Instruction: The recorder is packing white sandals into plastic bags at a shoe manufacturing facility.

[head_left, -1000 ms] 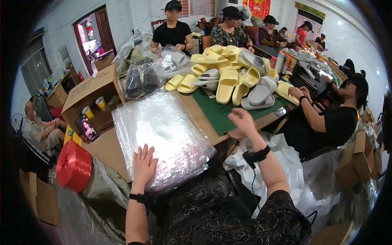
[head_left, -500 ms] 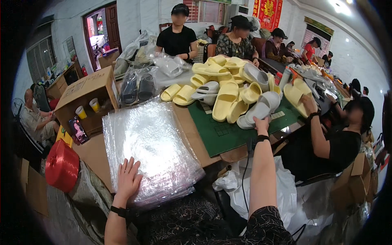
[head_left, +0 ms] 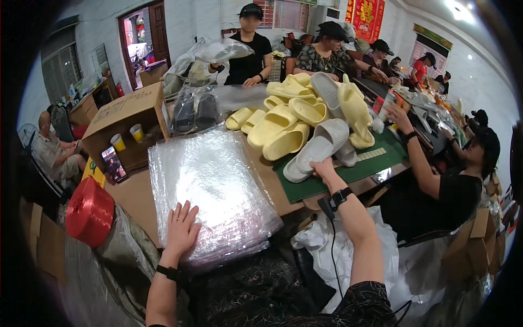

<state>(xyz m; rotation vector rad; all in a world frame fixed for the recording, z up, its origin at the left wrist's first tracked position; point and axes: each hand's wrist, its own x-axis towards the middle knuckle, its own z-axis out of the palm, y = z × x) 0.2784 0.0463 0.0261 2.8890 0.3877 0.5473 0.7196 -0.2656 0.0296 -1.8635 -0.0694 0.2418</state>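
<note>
My left hand (head_left: 182, 228) lies flat, fingers spread, on a thick stack of clear plastic bags (head_left: 210, 174) in front of me. With my right hand (head_left: 324, 170) I grip a pair of light grey slide slippers (head_left: 321, 146) by its near end, at the front of the slipper heap. Behind and around that pair, yellow slides (head_left: 277, 122) are piled up, and another grey slide (head_left: 326, 90) leans on top. Part of the grey pair's near end is hidden by my fingers.
A green cutting mat (head_left: 297, 188) lies under the heap. Left of the bags are an open cardboard box (head_left: 131, 101) with two cups, a propped phone (head_left: 113, 164) and a red twine spool (head_left: 90, 212). Bagged dark slippers (head_left: 207, 111) lie behind. Co-workers sit at the right and far side.
My right hand has drawn the grey pair left and nearer. A yellow pair has left the right-hand co-worker's hand. The far co-worker has lifted a filled bag. My left hand stays on the stack.
</note>
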